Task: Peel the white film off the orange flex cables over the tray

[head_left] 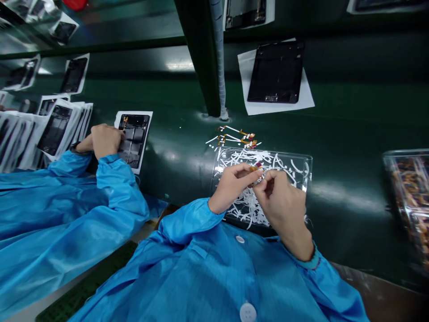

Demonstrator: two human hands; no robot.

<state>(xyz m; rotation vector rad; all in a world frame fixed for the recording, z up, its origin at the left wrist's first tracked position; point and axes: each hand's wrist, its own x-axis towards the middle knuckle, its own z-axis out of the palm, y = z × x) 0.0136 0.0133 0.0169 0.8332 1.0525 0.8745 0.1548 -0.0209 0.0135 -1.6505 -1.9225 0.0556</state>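
My left hand (233, 185) and my right hand (284, 205) meet over a clear plastic tray (303, 163) filled with white backing strips. Both pinch a small orange flex cable piece (256, 167) between thumb and fingertips. Just beyond the tray lie several orange flex cables (239, 136) with white strips on the green belt. My sleeves are blue.
A co-worker's hand (105, 139) at the left rests on a black tablet housing (133, 136) on white paper. More housings are stacked at far left (53, 129), and another (276, 71) lies ahead. A green post (201, 58) rises mid-belt. A tray of parts (410, 192) sits right.
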